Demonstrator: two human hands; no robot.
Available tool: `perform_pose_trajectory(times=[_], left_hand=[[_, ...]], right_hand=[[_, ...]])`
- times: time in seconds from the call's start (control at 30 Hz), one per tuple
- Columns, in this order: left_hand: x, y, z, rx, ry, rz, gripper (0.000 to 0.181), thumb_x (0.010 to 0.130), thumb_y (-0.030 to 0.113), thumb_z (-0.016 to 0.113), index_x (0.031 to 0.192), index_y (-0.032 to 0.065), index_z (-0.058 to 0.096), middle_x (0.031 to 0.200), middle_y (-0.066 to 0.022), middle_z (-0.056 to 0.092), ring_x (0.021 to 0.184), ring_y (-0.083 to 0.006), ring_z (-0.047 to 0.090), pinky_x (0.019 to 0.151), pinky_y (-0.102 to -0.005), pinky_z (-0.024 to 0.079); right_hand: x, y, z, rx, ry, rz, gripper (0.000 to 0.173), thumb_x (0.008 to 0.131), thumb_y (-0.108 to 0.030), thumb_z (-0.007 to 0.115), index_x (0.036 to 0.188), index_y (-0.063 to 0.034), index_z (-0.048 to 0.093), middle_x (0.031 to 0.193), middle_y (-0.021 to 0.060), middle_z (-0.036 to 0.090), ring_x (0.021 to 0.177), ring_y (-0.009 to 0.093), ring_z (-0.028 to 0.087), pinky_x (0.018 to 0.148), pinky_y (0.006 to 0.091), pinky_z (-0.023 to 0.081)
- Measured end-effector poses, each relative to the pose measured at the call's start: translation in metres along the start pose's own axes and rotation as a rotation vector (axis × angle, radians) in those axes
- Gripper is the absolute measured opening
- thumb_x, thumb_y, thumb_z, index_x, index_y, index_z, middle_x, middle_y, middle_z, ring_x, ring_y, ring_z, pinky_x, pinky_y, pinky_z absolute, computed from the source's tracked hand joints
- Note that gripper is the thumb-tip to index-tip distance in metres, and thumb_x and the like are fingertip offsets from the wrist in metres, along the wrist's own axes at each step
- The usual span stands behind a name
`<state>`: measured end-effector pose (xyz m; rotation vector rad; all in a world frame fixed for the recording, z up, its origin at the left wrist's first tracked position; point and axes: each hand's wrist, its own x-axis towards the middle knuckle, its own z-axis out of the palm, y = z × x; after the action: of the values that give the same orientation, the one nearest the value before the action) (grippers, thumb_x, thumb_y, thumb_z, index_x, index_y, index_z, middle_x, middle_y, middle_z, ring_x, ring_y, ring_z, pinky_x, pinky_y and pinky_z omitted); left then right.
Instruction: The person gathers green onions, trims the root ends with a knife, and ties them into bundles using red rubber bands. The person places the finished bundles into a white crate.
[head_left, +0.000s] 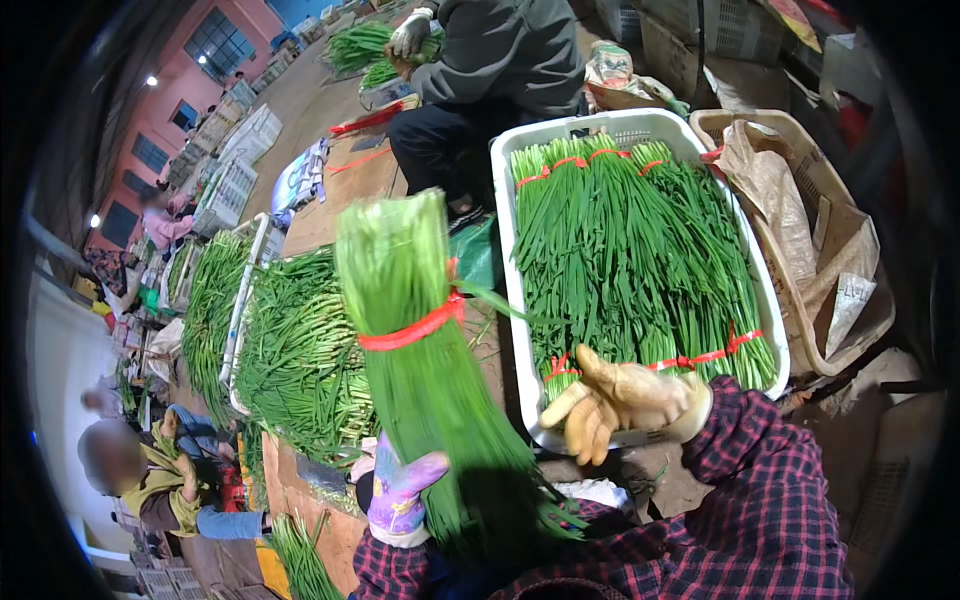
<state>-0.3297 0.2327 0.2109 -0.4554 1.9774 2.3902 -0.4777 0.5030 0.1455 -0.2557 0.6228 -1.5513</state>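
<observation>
My left hand (405, 487), in a purple patterned glove, grips a large bundle of green garlic chives (420, 390) by its leafy part. The pale stem ends point up and away from me, and a red tie (412, 328) circles the bundle below them. My right hand (622, 405), in a yellowish work glove, has its fingers apart and holds nothing. It hovers over the near edge of a white plastic crate (504, 247). Inside that crate lie several tied chive bundles (615, 240), with red ties at the far and near ends.
Loose chives (300, 337) are heaped left of the held bundle, beside a wooden board (300, 480). A tan crate (817, 180) with woven sacking stands at right. One co-worker (502, 60) sits ahead; another person (165, 472) sits at left. More chives (300, 555) lie at lower left.
</observation>
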Motion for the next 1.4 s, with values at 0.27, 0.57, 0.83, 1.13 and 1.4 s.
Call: perform_pose_trajectory(times=[0.27,0.57,0.83,1.13,1.4], left_hand=[[0.075,0.062,0.061,1.089,-0.211,1.161,0.069,0.051,0.006,0.075,0.116,0.0052,0.056,0.101,-0.0118,0.062,0.091,-0.0304,0.06,0.085,-0.0411,0.047],[0.126,0.043,0.084,1.35,0.302,1.147,0.074,0.067,0.002,0.056,0.138,0.0138,0.04,0.14,-0.0201,0.035,0.129,-0.0433,0.032,0.106,-0.059,0.022],[0.095,-0.097,0.061,0.049,-0.165,-0.193,0.069,0.084,0.011,0.064,0.141,-0.0022,0.027,0.139,-0.024,0.04,0.129,-0.031,0.042,0.105,-0.0362,0.037],[0.098,-0.145,0.092,0.594,-0.027,-0.043,0.096,0.08,0.048,0.069,0.143,-0.0037,0.019,0.139,-0.0279,0.037,0.127,-0.0388,0.041,0.103,-0.0395,0.037],[0.125,-0.14,0.087,0.721,-0.071,0.207,0.09,0.075,0.026,0.076,0.144,0.001,0.023,0.139,-0.0227,0.04,0.128,-0.034,0.041,0.103,-0.0384,0.037]], right_hand=[[-0.035,-0.041,0.015,0.188,-0.178,-0.184,0.073,0.091,-0.057,0.038,0.133,0.0027,0.043,0.129,0.0341,0.046,0.113,0.047,0.053,0.088,0.0547,0.05],[-0.054,-0.011,-0.017,-0.076,0.472,-0.599,0.069,0.09,-0.041,0.058,0.14,0.0007,0.035,0.136,0.0287,0.041,0.117,0.035,0.053,0.095,0.0457,0.048],[0.03,0.046,-0.096,-1.152,0.901,-0.642,0.099,0.079,-0.021,0.074,0.147,-0.0002,0.006,0.13,0.0186,0.048,0.112,0.022,0.054,0.1,0.0289,0.039],[0.025,0.028,-0.037,-0.912,1.198,-0.238,0.108,0.08,-0.055,0.063,0.149,-0.0098,-0.005,0.132,0.0322,0.045,0.125,0.043,0.044,0.107,0.0369,0.033],[0.028,0.061,-0.04,-0.782,1.235,-0.383,0.105,0.076,-0.053,0.071,0.149,-0.0081,0.011,0.141,0.0295,0.036,0.133,0.039,0.035,0.11,0.0375,0.029]])
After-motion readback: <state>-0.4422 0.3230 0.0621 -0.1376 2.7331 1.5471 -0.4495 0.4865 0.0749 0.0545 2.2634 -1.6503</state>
